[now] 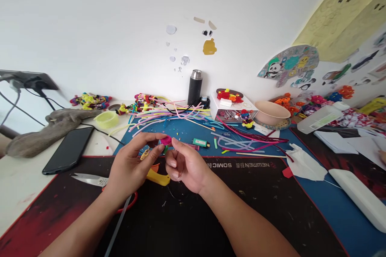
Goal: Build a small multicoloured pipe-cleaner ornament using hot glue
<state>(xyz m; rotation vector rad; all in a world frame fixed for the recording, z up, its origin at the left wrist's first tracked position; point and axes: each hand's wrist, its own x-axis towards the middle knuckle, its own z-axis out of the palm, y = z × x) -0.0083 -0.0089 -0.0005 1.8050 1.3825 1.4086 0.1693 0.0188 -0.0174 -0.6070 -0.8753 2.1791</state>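
Note:
Between my fingertips is a small magenta pipe-cleaner piece [165, 140], curled into a round shape, with a bit of green beneath it. My left hand [129, 164] pinches it between thumb and forefinger. The thumb of my right hand [188, 164] presses its right side, with the other fingers curled in. Under my hands lies a yellow-handled tool [158, 177], partly hidden. Scissors [90, 179] with red handles rest on the black mat [241, 209], partly behind my left wrist. A thin pale strip [119, 225] runs beside my left forearm.
Many coloured pipe cleaners [169, 116] spread across the back. A black flask [195, 88] stands by the wall, left of a white box [233, 106] and a beige bowl [272, 113]. A phone [68, 149] lies left, near a green lighter [200, 143] and a white case [358, 198].

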